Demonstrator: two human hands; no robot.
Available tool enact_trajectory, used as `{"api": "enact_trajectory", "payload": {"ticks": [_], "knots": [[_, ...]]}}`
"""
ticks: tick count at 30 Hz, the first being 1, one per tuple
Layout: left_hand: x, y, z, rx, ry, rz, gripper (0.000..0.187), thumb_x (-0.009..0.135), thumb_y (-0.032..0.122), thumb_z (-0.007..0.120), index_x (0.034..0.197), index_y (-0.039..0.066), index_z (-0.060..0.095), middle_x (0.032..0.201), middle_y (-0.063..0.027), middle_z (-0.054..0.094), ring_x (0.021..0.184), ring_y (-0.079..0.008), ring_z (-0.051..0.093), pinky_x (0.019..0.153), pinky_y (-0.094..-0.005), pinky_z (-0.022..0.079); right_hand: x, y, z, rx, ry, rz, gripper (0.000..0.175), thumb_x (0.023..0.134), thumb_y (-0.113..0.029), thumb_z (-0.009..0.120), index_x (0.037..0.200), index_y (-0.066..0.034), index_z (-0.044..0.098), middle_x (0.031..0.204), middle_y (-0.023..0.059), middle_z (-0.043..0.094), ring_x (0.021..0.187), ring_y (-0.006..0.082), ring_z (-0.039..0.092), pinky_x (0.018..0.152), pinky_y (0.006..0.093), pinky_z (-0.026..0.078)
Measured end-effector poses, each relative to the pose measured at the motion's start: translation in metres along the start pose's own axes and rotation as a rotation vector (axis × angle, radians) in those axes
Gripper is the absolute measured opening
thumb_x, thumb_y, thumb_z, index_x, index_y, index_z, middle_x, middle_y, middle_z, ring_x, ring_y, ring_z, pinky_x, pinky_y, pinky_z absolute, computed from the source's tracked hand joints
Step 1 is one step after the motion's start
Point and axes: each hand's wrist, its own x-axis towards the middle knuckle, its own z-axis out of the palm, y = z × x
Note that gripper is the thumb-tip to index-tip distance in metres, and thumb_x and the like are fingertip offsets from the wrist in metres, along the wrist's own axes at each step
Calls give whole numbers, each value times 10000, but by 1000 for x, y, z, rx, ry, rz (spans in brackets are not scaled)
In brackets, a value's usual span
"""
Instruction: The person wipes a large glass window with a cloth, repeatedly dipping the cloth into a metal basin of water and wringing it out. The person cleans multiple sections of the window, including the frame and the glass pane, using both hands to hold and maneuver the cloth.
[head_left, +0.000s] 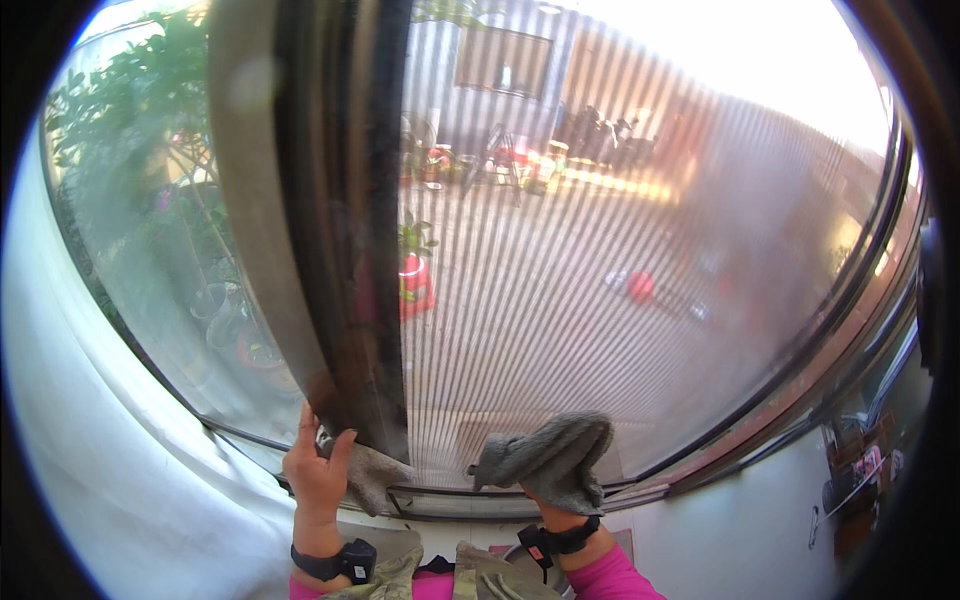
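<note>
Before me stands a tall framed glass door or window with fine vertical stripes across its right panel. My left hand is at the foot of its upright frame, fingers pointing up and thumb apart. A light grey-brown cloth hangs from that hand, partly hidden behind the thumb. My right hand is mostly covered by a darker grey cloth, which it holds near the lower part of the striped panel. Whether this cloth touches the panel I cannot tell.
A white curtain hangs on the left. Below my right wrist is part of a round basin. Shelving with small items stands at the right. Outside are a leafy plant, a red pot and a stepladder.
</note>
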Motion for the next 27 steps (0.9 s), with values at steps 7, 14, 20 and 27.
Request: {"api": "enact_trajectory", "payload": {"ticks": [7,14,20,27], "knots": [[3,-6,0,-102,17,95,622,743,230,755,1247,-38,506,974,-213,661,819,-325,673,668,-327,512,145,91,-129,-253,240,-194,422,936,-232,409,1173,116,422,1175,271,476,1124,373,473,990,429,420],[-1,0,-2,-133,-59,-11,605,747,95,736,1269,-55,471,1074,-197,635,938,-235,626,806,-293,479,259,127,-206,-330,586,-82,445,936,-241,410,1200,117,398,1207,273,451,1151,379,450,1005,437,403],[-3,1,1,-190,-55,-38,639,709,13,731,1272,-93,446,1114,-209,616,1010,-274,606,877,-313,459,111,73,-60,-215,348,90,467,935,-248,412,1223,117,378,1235,274,429,1174,384,430,1018,443,389],[-7,9,-4,-91,-106,-98,619,790,75,693,1320,-51,399,1140,-179,591,1001,-241,578,841,-303,464,-14,48,-8,-126,74,90,494,934,-257,414,1250,117,355,1267,276,404,1201,390,407,1033,450,372]]}}
